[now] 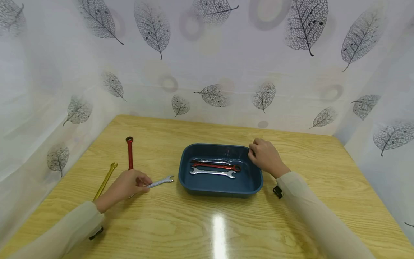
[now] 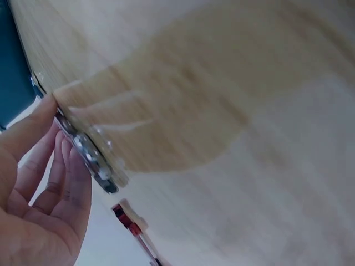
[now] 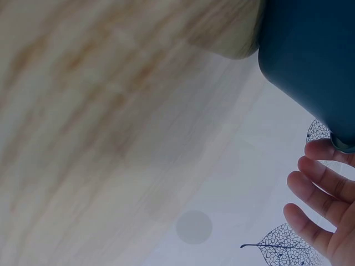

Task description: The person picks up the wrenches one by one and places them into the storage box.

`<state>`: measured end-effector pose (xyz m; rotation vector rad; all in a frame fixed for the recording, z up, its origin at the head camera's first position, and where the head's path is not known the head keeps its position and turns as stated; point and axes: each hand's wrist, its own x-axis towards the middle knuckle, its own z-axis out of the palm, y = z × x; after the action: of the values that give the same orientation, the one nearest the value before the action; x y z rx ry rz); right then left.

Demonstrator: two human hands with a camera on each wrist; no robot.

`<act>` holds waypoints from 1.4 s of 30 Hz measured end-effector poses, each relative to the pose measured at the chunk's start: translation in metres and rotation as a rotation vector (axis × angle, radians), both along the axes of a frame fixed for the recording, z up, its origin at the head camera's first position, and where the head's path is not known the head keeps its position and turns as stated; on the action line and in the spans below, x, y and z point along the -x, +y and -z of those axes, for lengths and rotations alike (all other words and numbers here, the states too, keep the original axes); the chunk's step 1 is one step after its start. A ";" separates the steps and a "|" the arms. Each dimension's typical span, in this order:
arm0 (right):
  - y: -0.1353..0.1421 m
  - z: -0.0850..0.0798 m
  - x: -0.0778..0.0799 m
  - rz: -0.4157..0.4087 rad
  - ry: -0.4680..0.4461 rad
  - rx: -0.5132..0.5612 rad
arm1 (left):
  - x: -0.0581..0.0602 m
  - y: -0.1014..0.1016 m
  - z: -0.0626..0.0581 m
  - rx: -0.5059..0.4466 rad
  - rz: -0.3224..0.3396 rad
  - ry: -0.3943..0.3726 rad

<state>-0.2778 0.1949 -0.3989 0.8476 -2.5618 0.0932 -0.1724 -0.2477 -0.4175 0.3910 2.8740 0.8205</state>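
Observation:
My left hand pinches a silver open-end wrench between thumb and fingers, left of a dark blue plastic basin. In the left wrist view the silver wrench runs along the fingertips. My right hand grips the basin's rim at its far right corner; the right wrist view shows the index finger against the rim and the other fingers spread below. Inside the basin lie a small silver wrench, a red wrench and a larger silver wrench, roughly parallel.
Beyond my left hand another red wrench lies on the wooden table, its lower end hidden by the hand. A yellow-gold wrench lies left of it, partly behind my forearm. Leaf-patterned cloth hangs around the table's back and sides.

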 end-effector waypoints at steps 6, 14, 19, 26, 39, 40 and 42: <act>-0.001 0.000 0.000 -0.015 0.010 0.003 | 0.002 -0.003 -0.001 0.018 0.033 0.018; 0.002 0.002 0.001 -0.012 0.007 0.010 | 0.004 0.002 -0.003 0.063 0.074 0.037; 0.002 0.003 0.001 -0.009 -0.002 0.010 | 0.002 0.004 -0.004 0.080 0.077 0.035; 0.001 0.001 0.000 -0.009 -0.012 0.013 | 0.004 0.003 -0.001 0.065 0.088 0.027; 0.002 0.001 0.001 0.000 -0.023 0.010 | 0.007 0.007 0.004 0.162 0.191 0.155; 0.001 0.001 0.001 -0.001 -0.024 0.011 | 0.007 0.007 0.004 0.158 0.189 0.158; 0.001 0.001 0.001 -0.003 -0.021 0.011 | 0.006 0.008 0.004 0.145 0.182 0.156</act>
<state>-0.2790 0.1962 -0.3996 0.8510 -2.5770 0.1178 -0.1786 -0.2400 -0.4215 0.7151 2.9575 0.5710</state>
